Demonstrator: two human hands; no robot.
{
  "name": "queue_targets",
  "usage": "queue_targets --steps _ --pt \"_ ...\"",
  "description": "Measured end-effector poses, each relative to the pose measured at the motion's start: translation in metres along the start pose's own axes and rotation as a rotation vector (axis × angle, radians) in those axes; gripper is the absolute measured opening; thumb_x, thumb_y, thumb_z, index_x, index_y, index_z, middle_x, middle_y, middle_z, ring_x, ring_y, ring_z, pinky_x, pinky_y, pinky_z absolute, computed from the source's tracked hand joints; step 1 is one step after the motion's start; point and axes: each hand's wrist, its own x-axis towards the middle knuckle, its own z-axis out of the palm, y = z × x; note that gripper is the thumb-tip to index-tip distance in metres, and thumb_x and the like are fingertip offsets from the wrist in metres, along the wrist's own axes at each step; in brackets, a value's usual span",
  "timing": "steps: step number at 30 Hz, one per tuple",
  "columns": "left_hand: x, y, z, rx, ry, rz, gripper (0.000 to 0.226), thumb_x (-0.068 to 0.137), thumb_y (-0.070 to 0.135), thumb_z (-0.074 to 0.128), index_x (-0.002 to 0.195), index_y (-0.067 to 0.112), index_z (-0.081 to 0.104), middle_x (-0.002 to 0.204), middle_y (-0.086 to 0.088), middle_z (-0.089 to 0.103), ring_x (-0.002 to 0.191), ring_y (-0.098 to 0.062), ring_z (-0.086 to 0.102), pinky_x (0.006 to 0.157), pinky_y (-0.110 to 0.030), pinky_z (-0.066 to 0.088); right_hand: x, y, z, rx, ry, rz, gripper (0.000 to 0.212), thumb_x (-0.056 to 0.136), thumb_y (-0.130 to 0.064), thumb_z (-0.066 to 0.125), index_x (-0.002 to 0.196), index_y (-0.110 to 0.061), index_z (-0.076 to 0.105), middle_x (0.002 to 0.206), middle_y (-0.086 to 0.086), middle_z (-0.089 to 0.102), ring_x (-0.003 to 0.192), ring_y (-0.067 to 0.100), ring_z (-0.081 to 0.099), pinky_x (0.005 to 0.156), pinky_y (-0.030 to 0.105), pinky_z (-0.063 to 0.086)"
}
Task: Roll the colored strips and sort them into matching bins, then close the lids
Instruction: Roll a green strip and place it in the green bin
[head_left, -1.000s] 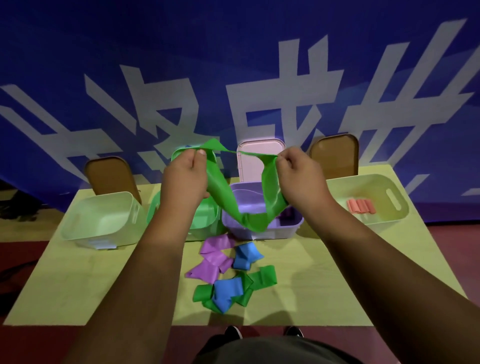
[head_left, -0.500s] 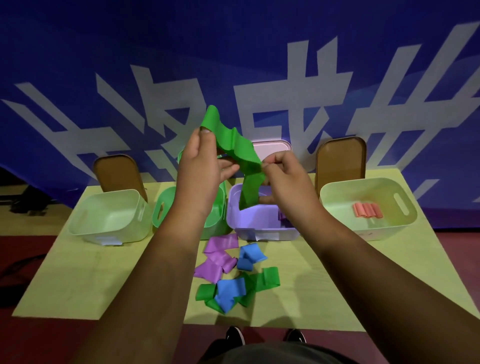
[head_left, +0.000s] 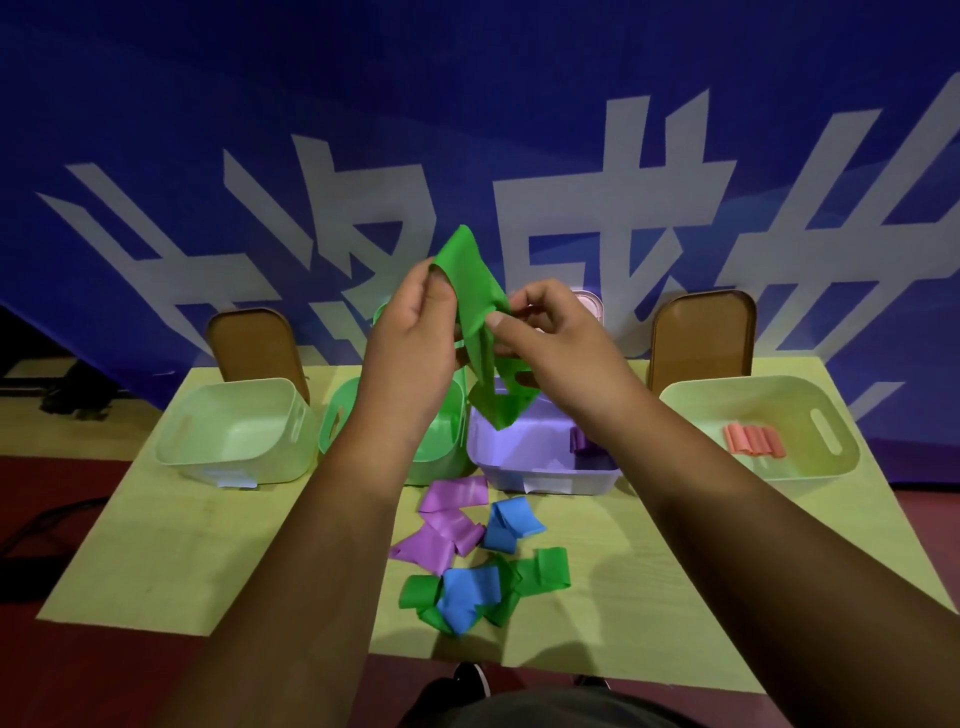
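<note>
Both hands hold one green strip (head_left: 480, 312) up above the bins. My left hand (head_left: 415, 332) pinches its upper end, and my right hand (head_left: 545, 332) pinches it just beside, so the rest hangs down toward the purple bin (head_left: 545, 467). The green bin (head_left: 441, 447) stands partly hidden behind my left forearm. On the table lies a loose pile: purple strips (head_left: 447, 525), blue strips (head_left: 511, 522) and green strips (head_left: 540, 571). A purple roll (head_left: 579, 441) sits inside the purple bin.
A pale green bin (head_left: 234, 431) stands at the left, another pale green bin (head_left: 769, 431) at the right with orange rolls (head_left: 756, 439) in it. Brown lids (head_left: 701, 338) and a pink lid (head_left: 587, 304) stand up behind the bins. The yellow table (head_left: 156, 561) ends near my shoes.
My hands have come together from wide apart and risen. The green strip, earlier stretched between them, now sticks up at one end and hangs folded below.
</note>
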Motion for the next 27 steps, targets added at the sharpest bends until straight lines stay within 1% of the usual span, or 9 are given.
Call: queue_targets --steps 4,7,10,13,16,19,21,23,27 --pt "0.003 0.002 -0.003 0.020 0.013 -0.004 0.028 0.104 0.059 0.043 0.111 0.050 0.069 0.112 0.006 0.078 0.111 -0.021 0.075 0.099 -0.060 0.060 0.003 -0.004 0.003 0.035 -0.027 0.003 0.049 0.097 -0.040 0.075 0.137 -0.026 0.050 0.105 -0.012 0.079 0.108 0.012 0.075 0.105 0.054 0.056" --pt "0.007 0.001 -0.004 0.018 0.025 -0.028 0.033 0.099 0.063 0.042 0.109 0.048 0.070 0.108 0.004 0.078 0.109 -0.023 0.075 0.098 -0.062 0.060 0.006 -0.005 0.006 0.008 -0.033 -0.032 0.058 0.096 -0.037 0.077 0.143 -0.022 0.046 0.102 -0.011 0.079 0.108 0.012 0.074 0.108 0.052 0.054" --pt "0.010 0.002 -0.001 0.015 0.054 -0.059 0.036 0.095 0.067 0.042 0.103 0.046 0.070 0.102 0.001 0.076 0.102 -0.025 0.073 0.098 -0.065 0.058 0.008 -0.005 0.009 0.037 -0.008 -0.011 0.050 0.095 -0.033 0.080 0.134 -0.019 0.050 0.102 0.000 0.078 0.102 0.019 0.076 0.103 0.052 0.057" --pt "0.015 -0.001 0.000 -0.019 0.051 -0.087 0.047 0.088 0.074 0.044 0.106 0.041 0.071 0.105 -0.003 0.076 0.108 -0.033 0.073 0.102 -0.067 0.056 0.010 -0.003 0.008 0.035 -0.024 -0.013 0.038 0.095 -0.031 0.080 0.124 -0.018 0.058 0.103 0.010 0.073 0.095 0.024 0.075 0.098 0.050 0.060" --pt "0.020 -0.004 0.001 -0.015 0.028 -0.117 0.051 0.087 0.078 0.043 0.109 0.042 0.072 0.109 0.004 0.079 0.110 -0.026 0.074 0.104 -0.063 0.056 0.013 -0.002 0.006 -0.019 -0.097 -0.065 0.024 0.097 -0.026 0.078 0.114 -0.012 0.068 0.095 0.010 0.068 0.084 0.013 0.065 0.091 0.042 0.058" --pt "0.026 -0.007 -0.001 -0.036 0.025 -0.150 0.043 0.092 0.076 0.044 0.099 0.047 0.074 0.105 0.004 0.080 0.109 -0.023 0.075 0.102 -0.060 0.058 0.016 -0.005 0.002 -0.056 -0.127 -0.121 0.015 0.099 -0.022 0.076 0.103 -0.008 0.075 0.098 0.013 0.075 0.088 0.022 0.071 0.092 0.045 0.058" --pt "0.030 -0.011 -0.004 -0.072 0.045 -0.176 0.041 0.101 0.070 0.045 0.098 0.044 0.077 0.104 0.004 0.080 0.108 -0.019 0.076 0.098 -0.054 0.062 0.018 -0.011 -0.004 -0.047 -0.126 -0.141 0.012 0.099 -0.023 0.076 0.099 -0.011 0.076 0.097 0.010 0.075 0.090 0.024 0.072 0.087 0.040 0.060" --pt "0.034 -0.017 -0.008 -0.110 0.034 -0.194 0.041 0.108 0.062 0.047 0.110 0.035 0.078 0.110 0.003 0.080 0.110 -0.018 0.076 0.092 -0.049 0.066 0.019 -0.020 -0.010 -0.019 -0.143 -0.154 0.010 0.101 -0.023 0.073 0.097 -0.014 0.074 0.093 0.006 0.073 0.087 0.018 0.070 0.084 0.032 0.059" --pt "0.037 -0.034 -0.014 0.012 -0.042 -0.214 0.034 0.111 0.049 0.052 0.105 0.030 0.079 0.097 0.011 0.082 0.097 -0.011 0.077 0.085 -0.041 0.067 0.024 -0.034 -0.018 0.051 -0.168 -0.170 0.014 0.104 -0.019 0.067 0.102 -0.007 0.073 0.104 0.019 0.075 0.102 0.036 0.073 0.102 0.051 0.058"
